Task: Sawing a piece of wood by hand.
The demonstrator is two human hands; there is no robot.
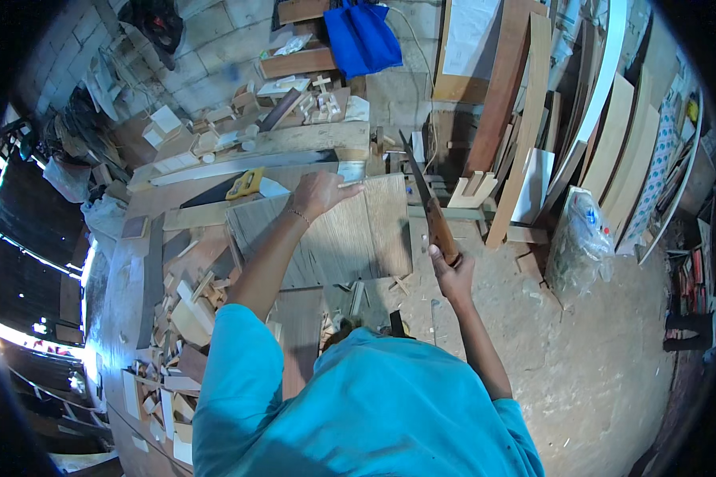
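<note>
My right hand (455, 277) is closed round the wooden handle of a hand saw (431, 203). Its dark blade points away from me, just right of a wide wood-grain board (338, 238). At the board's far edge, my left hand (320, 195) grips it, thumb stretched to the right and the other fingers partly hidden. The board lies over the workbench's right side. Beyond my left wrist rests a second saw with a yellow handle (245, 184), dark blade to the left.
Wood offcuts (191, 310) pile up left of the board. Small wooden pieces (231, 135) cover the bench's far end. Tall planks (501, 119) lean at the right, near a plastic bag (582, 238) on the floor. A blue bag (360, 40) hangs at the back wall.
</note>
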